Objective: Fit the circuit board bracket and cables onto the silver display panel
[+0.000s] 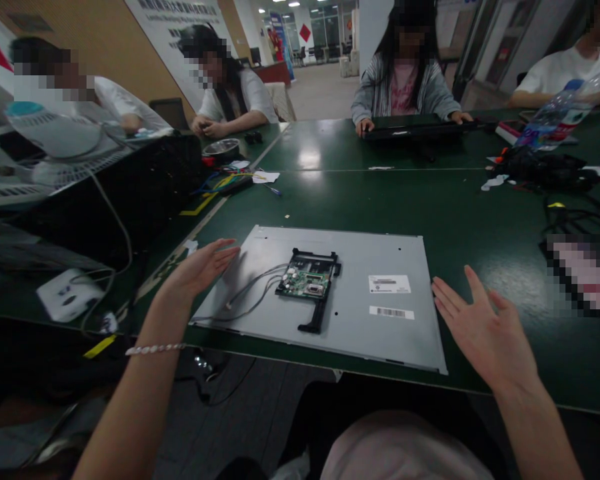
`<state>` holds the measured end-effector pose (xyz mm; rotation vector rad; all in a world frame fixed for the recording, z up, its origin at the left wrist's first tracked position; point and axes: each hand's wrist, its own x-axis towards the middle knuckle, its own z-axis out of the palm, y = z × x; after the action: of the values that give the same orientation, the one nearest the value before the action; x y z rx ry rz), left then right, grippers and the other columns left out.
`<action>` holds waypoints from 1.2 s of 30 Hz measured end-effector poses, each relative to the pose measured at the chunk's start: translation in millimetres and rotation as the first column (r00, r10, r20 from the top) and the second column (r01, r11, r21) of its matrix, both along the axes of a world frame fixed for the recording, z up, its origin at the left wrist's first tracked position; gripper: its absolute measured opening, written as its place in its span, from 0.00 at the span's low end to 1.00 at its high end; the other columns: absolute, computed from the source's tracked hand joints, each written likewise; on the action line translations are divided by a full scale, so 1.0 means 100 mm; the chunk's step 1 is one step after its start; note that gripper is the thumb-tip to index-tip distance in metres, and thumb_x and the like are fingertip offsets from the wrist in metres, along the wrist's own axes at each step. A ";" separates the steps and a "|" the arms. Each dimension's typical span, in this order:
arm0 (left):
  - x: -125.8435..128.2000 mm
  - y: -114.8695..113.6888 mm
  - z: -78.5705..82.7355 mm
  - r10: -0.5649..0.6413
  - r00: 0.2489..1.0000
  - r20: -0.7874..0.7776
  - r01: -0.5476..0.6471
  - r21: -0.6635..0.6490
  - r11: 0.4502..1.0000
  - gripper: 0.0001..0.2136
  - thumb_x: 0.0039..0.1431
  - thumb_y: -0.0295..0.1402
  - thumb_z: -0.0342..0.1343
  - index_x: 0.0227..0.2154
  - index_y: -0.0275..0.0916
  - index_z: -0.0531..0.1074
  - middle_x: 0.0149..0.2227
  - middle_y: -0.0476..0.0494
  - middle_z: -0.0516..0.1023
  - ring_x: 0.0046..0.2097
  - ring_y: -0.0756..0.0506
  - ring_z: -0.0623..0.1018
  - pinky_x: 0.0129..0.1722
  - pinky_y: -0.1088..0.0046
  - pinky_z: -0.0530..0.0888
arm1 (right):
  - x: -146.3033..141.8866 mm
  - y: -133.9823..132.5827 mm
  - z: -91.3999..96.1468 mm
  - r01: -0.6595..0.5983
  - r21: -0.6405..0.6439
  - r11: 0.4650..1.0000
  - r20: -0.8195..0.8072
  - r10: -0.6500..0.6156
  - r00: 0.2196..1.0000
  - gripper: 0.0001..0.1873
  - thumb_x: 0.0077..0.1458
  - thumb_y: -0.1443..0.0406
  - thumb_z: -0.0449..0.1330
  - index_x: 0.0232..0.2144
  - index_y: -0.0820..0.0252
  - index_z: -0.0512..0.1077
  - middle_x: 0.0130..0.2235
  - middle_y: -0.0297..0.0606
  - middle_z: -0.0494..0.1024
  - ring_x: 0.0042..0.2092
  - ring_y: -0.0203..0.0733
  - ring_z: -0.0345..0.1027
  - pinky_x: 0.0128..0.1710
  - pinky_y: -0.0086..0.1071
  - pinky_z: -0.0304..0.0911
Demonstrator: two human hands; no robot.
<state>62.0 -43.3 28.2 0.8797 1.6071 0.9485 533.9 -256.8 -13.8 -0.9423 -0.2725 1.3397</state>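
A flat grey metal display panel (360,257) lies on the green table in front of me, two white labels on its right half. On its middle rest a black plastic bracket (320,313) and a green circuit board (305,283), with thin grey cables (253,293) trailing left across the metal. My left hand (200,267) is open at the panel's left edge, fingers stretched toward it; whether they touch cannot be told. Beside the right edge my right hand (485,330) is open, palm turned inward, thumb spread. Neither hand holds anything.
A large black box-like object (115,200) and a white fan (60,140) stand at left, near a white power adapter (70,293). Across the table (330,193) a person holds a black flat device (420,131). Plastic bottles (555,120) and black cables (545,170) lie at right.
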 end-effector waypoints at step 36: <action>0.50 -0.39 -0.02 -0.151 0.975 0.164 0.142 0.067 0.988 0.22 0.58 0.38 0.56 0.54 0.37 0.70 0.54 0.34 0.75 0.63 0.40 0.68 0.66 0.62 0.58 | 0.44 -0.17 -0.19 0.219 -0.031 0.975 0.426 -0.185 0.885 0.37 0.43 0.56 0.69 0.57 0.42 0.68 0.60 0.43 0.72 0.63 0.58 0.63 0.22 0.23 0.63</action>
<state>112.1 -82.1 26.2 0.9175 1.3587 0.9406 577.4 -273.3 -33.0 -1.2908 -0.4414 0.9496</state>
